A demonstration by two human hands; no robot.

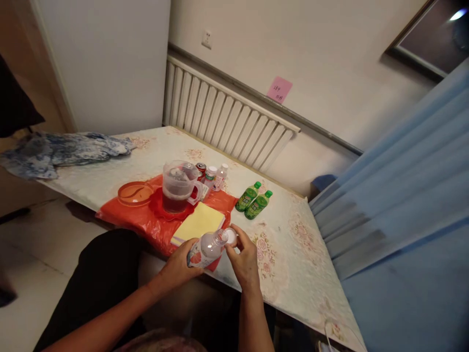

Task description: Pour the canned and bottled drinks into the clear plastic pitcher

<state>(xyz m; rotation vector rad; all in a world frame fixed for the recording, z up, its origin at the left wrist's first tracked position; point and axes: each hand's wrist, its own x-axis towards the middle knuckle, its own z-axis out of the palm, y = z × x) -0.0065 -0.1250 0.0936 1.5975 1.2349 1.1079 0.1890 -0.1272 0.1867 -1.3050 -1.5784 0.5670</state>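
My left hand [182, 265] is wrapped round a clear plastic bottle [210, 248] with a printed fruit label, tilted with its neck toward the upper right. Between the fingers of my right hand [245, 254] is a white bottle cap [230, 236], its round face turned toward the neck. The cap looks off the bottle, close beside the mouth; whether they touch I cannot tell. Just beyond the bottle lies a yellow stack of paper or cloth [200, 222] on a red plastic sheet [126, 215].
A clear pitcher [172, 183] of dark liquid stands on a red dish, with an orange lid [135, 193] to its left. Behind it are a can [201, 168] and small bottles [220, 178]. Two green bottles [252, 200] stand right. Patterned cloth [80, 149] lies far left; a blue curtain [388, 195] hangs right.
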